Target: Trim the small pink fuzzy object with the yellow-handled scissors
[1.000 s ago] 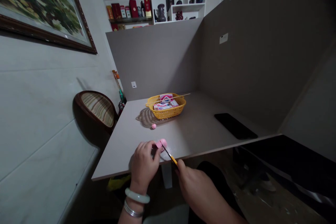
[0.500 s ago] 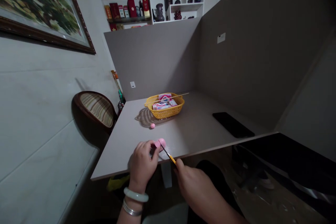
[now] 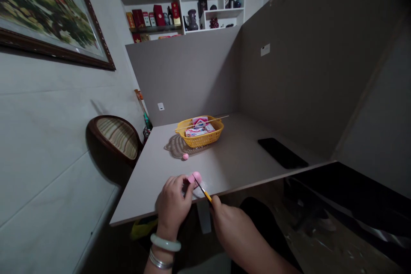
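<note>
Near the front edge of the table, my left hand (image 3: 175, 199) is closed, pinching a flat pink piece (image 3: 191, 179) that looks like modelling clay. A rounded pink lump (image 3: 197, 176) sits right against it; whether the two are joined I cannot tell. My right hand (image 3: 229, 222) grips a slim tool (image 3: 207, 196) with a yellow handle and a thin dark tip. That tip lies across the pink material; its exact kind is not clear. Crumpled clear plastic (image 3: 199, 191) shows beneath. Farther back rests a small pink ball (image 3: 185, 156).
A yellow plastic basket (image 3: 205, 141) holds pink-and-white packets (image 3: 201, 130), with a thin stick (image 3: 220, 118) across its rim. A black flat object (image 3: 282, 153) lies on the right of the table (image 3: 138, 192). Grey panels (image 3: 186, 77) rise behind and at right; a chair (image 3: 115, 137) stands left.
The camera view has shifted slightly. Both hands keep their holds, and the tool's tip stays at the pink material with little visible movement.
</note>
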Motion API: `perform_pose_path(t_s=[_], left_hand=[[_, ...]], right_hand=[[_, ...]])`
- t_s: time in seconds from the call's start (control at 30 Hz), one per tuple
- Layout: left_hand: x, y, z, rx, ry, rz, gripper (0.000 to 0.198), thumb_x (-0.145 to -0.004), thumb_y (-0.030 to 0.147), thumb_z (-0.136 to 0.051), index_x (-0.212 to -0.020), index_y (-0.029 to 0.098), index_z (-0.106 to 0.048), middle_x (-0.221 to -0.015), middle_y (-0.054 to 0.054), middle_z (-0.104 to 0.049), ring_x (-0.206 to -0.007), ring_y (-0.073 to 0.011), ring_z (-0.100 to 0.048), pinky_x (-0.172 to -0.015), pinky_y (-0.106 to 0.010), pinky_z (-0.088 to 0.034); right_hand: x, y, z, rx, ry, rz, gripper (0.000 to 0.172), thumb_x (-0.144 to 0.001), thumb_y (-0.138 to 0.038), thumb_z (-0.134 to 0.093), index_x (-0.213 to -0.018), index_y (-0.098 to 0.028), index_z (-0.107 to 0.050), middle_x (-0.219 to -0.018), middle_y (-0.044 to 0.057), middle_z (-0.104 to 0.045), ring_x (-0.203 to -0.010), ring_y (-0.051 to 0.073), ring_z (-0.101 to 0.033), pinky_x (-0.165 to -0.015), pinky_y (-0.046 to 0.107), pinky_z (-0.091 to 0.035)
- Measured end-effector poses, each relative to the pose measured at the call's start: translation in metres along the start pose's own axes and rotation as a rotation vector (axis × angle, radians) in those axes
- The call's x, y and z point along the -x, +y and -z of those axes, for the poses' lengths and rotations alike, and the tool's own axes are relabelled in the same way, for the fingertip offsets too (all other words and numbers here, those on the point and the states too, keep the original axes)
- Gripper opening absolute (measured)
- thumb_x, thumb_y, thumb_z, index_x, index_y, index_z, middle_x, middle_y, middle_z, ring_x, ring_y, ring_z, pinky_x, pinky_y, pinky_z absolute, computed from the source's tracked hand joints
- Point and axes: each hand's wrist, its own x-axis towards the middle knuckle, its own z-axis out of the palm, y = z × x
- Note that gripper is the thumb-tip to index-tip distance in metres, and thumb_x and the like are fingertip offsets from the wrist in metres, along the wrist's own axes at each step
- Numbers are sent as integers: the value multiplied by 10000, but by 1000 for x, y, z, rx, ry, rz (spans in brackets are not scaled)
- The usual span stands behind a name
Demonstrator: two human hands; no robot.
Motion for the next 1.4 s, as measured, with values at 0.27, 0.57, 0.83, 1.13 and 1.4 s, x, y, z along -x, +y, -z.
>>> perform_pose_path(t_s=[0.27, 0.57, 0.83, 1.13, 1.4], left_hand=[[-1, -1, 0, -24, 37, 12, 190, -938, 392, -526, -900, 229, -616, -849, -39, -667, -826, -218, -626, -708, -327, -481], [-1, 1, 1, -32, 31, -1, 198, -934, 398, -528, -877, 231, -617, -829, -33, -662, -817, -212, -627, -699, -316, -481], [-1, -1, 1, -8, 28, 19, 228, -938, 425, -511, -897, 228, -618, -847, -45, -665, -815, -213, -634, -697, -317, -494], [-1, -6, -1, 14, 38, 15, 269, -928, 466, -523, -903, 218, -625, -820, -44, -656, -785, -212, -616, -704, -325, -495], [-1, -5, -1, -11, 31, 2, 271, -936, 468, -512, -916, 220, -619, -813, -39, -645, -784, -212, -607, -715, -328, -485]], right_hand=[[-13, -8, 7, -12, -11, 18, 255, -879, -25, -391, -1043, -170, -523, -866, 83, -730, -761, 224, -718, -532, 269, -336], [-10, -6, 13, 15, -22, 4, 227, -895, -40, -394, -1016, -176, -529, -862, 85, -728, -764, 226, -718, -544, 268, -356], [3, -1, -1, -37, -46, 0, 270, -873, -12, -382, -1029, -174, -531, -856, 71, -728, -755, 205, -715, -542, 255, -342], [-18, -13, 21, -10, -36, 0, 233, -883, -56, -420, -1060, -167, -522, -891, 100, -728, -770, 206, -707, -599, 237, -388], [7, -6, 12, 4, -80, -18, 262, -861, -18, -403, -1031, -177, -525, -875, 74, -723, -774, 223, -711, -572, 256, -383]])
